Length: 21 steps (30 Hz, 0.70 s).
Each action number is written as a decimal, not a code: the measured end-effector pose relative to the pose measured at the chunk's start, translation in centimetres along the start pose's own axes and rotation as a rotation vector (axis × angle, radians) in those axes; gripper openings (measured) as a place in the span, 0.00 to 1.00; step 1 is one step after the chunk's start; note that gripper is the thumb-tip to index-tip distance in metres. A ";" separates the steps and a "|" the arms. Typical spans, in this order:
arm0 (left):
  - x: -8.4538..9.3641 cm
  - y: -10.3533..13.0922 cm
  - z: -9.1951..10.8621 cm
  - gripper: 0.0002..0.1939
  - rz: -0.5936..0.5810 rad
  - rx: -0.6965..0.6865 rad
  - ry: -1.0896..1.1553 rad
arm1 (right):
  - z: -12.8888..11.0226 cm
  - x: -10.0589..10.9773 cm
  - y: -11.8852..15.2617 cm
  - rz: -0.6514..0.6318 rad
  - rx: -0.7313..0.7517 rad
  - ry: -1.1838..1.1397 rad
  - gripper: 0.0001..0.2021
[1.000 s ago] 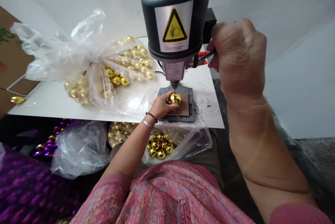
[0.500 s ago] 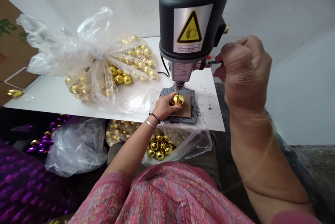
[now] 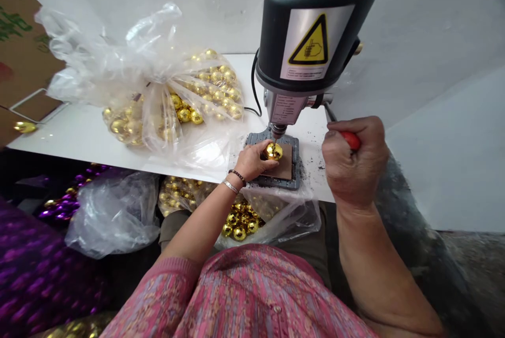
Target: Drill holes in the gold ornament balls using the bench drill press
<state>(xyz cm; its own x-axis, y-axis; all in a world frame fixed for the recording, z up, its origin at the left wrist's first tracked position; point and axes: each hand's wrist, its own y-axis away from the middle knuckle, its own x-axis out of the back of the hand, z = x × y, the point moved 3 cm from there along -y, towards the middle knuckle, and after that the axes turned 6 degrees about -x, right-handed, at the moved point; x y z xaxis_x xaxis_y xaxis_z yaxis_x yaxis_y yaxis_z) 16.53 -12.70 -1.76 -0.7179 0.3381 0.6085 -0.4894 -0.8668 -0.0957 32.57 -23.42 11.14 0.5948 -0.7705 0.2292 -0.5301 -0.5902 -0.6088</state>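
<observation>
A shiny gold ball (image 3: 273,151) rests on a brown board (image 3: 284,165) on the grey base (image 3: 294,182) of a small drill press (image 3: 272,38). My left hand (image 3: 252,161) pinches the ball from its left side, thumb in front and fingers behind. The drill bit (image 3: 275,138) comes down to the top of the ball; whether it is inside the ball I cannot tell. My right hand (image 3: 353,161) is wrapped round the feed lever, whose red knob (image 3: 350,140) shows between thumb and fingers.
A knotted clear bag (image 3: 158,80) of gold balls stands on the white table (image 3: 134,161). More gold balls (image 3: 242,219) lie in an open bag on my lap. Dark shavings (image 3: 311,159) litter the table by the base. A cardboard box (image 3: 23,48) stands at left.
My right hand has swung the lever downward, and its red knob now shows. The drill press appears further right and tilted in view. My left hand keeps its pinch on the ball.
</observation>
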 end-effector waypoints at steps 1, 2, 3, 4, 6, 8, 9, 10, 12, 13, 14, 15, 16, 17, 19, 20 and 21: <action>0.0 0.0 0.0 0.34 0.006 0.002 -0.003 | 0.1 -0.1 0.1 0.010 0.003 -0.002 0.05; 0.0 0.1 0.1 0.34 0.012 0.005 -0.005 | 0.3 -0.2 0.2 0.020 0.008 -0.003 0.05; 0.0 0.1 0.1 0.34 0.018 0.008 -0.004 | 0.5 -0.3 0.2 0.026 0.014 -0.003 0.05; 0.0 0.1 0.1 0.34 0.023 0.010 -0.002 | 0.7 -0.4 0.3 0.028 0.018 -0.001 0.05; 0.0 0.2 0.1 0.34 0.027 0.007 0.000 | 1.3 -0.5 0.4 0.034 0.026 0.001 0.05; 0.0 0.2 0.1 0.34 0.022 -0.005 -0.011 | 2.1 -0.7 0.7 0.044 0.037 -0.011 0.05; -0.1 0.2 0.1 0.34 0.015 -0.013 -0.023 | 2.5 -0.8 0.9 0.048 0.045 -0.022 0.05; -0.1 0.2 0.1 0.34 0.009 -0.021 -0.039 | 2.9 -1.0 1.1 0.053 0.055 -0.036 0.05; -0.2 0.2 0.1 0.34 0.000 -0.035 -0.074 | 3.6 -1.3 1.4 0.060 0.077 -0.067 0.06; -0.2 0.2 0.1 0.34 0.000 -0.038 -0.090 | 3.9 -1.5 1.5 0.063 0.089 -0.082 0.07; -0.2 0.2 0.1 0.34 0.002 -0.038 -0.103 | 4.1 -1.7 1.6 0.068 0.103 -0.099 0.07; -0.2 0.2 0.2 0.33 0.003 -0.035 -0.113 | 4.3 -1.8 1.7 0.071 0.116 -0.116 0.07; -0.2 0.3 0.2 0.33 0.003 -0.032 -0.122 | 4.4 -2.0 1.8 0.072 0.127 -0.131 0.07; -0.2 0.3 0.3 0.33 0.002 -0.028 -0.131 | 4.5 -2.2 1.8 0.072 0.136 -0.143 0.07; -0.1 0.4 0.6 0.33 0.000 -0.014 -0.153 | 4.9 -2.5 1.9 0.069 0.150 -0.161 0.06; 0.0 0.5 0.8 0.32 -0.001 -0.006 -0.162 | 5.1 -2.8 2.0 0.065 0.154 -0.168 0.06; 0.0 0.6 0.9 0.32 -0.001 0.003 -0.168 | 5.5 -3.1 2.1 0.061 0.157 -0.174 0.06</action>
<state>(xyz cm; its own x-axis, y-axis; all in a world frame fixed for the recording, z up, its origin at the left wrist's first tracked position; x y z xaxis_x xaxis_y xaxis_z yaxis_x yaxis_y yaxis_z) 16.69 -13.53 -1.09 -0.6244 0.2728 0.7319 -0.4883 -0.8677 -0.0931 32.96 -20.98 5.04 0.6667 -0.7427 0.0623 -0.4759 -0.4886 -0.7313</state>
